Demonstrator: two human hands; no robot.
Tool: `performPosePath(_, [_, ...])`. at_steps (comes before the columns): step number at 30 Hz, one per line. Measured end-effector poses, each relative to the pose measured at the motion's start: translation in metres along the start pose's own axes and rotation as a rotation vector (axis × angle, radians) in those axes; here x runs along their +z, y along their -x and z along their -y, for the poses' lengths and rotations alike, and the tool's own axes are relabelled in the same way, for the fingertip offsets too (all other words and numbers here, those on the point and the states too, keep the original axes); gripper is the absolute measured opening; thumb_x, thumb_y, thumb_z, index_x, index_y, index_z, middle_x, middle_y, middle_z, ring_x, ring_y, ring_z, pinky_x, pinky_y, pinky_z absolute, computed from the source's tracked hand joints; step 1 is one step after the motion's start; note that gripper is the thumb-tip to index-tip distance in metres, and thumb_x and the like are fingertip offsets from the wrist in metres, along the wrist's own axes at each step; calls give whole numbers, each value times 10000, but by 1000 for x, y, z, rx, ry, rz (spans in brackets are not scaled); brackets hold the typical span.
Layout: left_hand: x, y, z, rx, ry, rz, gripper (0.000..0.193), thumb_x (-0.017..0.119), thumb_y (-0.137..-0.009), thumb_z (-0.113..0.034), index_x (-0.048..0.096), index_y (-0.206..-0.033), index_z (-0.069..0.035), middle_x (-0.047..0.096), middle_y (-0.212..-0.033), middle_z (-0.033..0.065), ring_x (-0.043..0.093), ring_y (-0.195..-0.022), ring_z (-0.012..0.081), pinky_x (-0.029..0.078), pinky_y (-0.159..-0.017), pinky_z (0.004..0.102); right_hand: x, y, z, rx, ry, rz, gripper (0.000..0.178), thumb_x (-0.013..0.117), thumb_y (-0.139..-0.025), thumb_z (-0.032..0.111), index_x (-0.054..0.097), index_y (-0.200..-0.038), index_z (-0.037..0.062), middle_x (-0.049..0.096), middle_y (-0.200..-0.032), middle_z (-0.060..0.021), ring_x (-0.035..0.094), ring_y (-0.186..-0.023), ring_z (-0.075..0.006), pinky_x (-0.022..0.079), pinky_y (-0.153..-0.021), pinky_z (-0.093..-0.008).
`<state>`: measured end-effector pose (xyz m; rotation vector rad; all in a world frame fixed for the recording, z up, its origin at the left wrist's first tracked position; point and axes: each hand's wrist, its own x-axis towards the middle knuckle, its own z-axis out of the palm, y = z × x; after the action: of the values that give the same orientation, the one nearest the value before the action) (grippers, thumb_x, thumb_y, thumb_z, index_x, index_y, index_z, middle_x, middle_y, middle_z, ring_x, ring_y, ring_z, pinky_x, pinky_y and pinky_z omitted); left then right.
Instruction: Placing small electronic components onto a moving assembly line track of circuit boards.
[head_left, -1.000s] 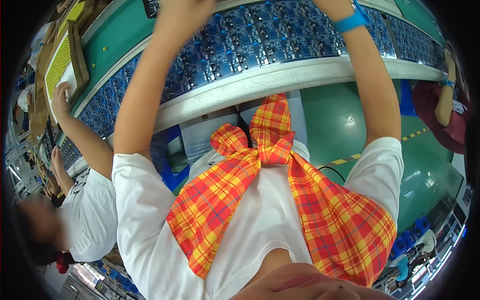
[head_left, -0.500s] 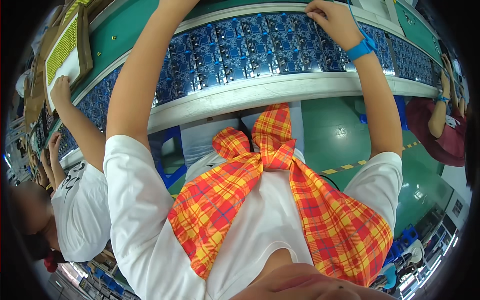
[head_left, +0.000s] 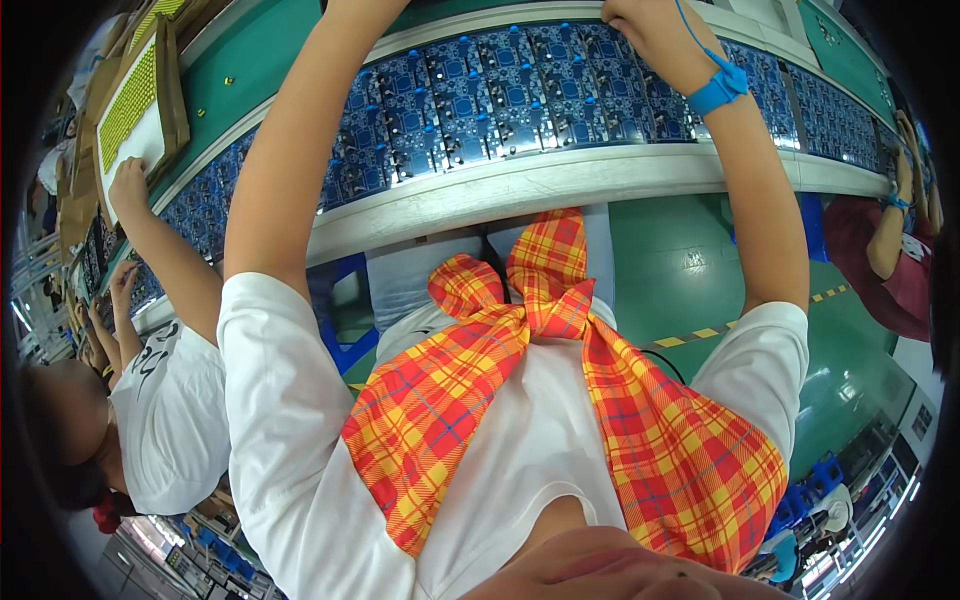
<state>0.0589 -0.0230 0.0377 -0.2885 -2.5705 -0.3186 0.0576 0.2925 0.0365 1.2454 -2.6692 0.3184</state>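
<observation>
My left hand (head_left: pixel 368 8) reaches past the top edge of the picture; only its wrist end shows, and its fingers are cut off. My right hand (head_left: pixel 655 38), with a blue wrist strap (head_left: pixel 718 88) and its cord, is over the far edge of a long row of blue circuit boards (head_left: pixel 480 100). Its fingers are curled in and partly cut off by the top edge. Whatever they may hold is hidden. The boards lie side by side on the line and carry small blue and dark parts.
A pale rail (head_left: pixel 520 180) runs along the near side of the boards. Beyond them is a green work surface (head_left: pixel 255 60). At the left, a co-worker's hand (head_left: pixel 130 185) is by a white tray of yellow parts (head_left: pixel 128 118). Another person (head_left: pixel 885 250) works at the far right.
The whole view has shifted a little. My right hand has edged toward the top border, with its fingers more curled and less visible. The left hand stays at the top edge.
</observation>
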Motion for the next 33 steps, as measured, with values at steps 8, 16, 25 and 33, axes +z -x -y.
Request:
performPosePath(8, [-6,2,-56,-48,366,-99,143,691,-906,-150,754,-964,-36,743,-912,158,707,-862,340,513,-780,435,13,9,-10,-158,-387,-263,121,652,-882,119,752,-900,55,703,-865,-159,669,-886,-368,534,-793,-472])
performPosePath(16, [-15,19,-112,-116,721,447,159,710,-900,-89,764,-1021,-1,735,-824,136,689,-740,192,539,-707,316,-14,-35,-18,75,-167,-141,192,671,-880,184,775,-945,36,735,-896,-191,706,-846,-377,559,-777,-464])
performPosePath(25, [8,24,-110,-99,755,519,172,714,-891,-51,757,-1041,21,760,-865,122,697,-777,162,548,-727,300,44,-90,-46,145,-508,-211,242,743,-837,250,756,-911,20,738,-833,-167,717,-795,-316,563,-762,-425])
performPosePath(33, [17,30,-117,125,611,346,208,711,-873,-41,751,-1078,-45,756,-915,84,670,-818,217,494,-795,362,41,-83,-49,277,-521,-359,196,717,-895,196,733,-938,6,736,-885,-141,701,-785,-274,552,-739,-386])
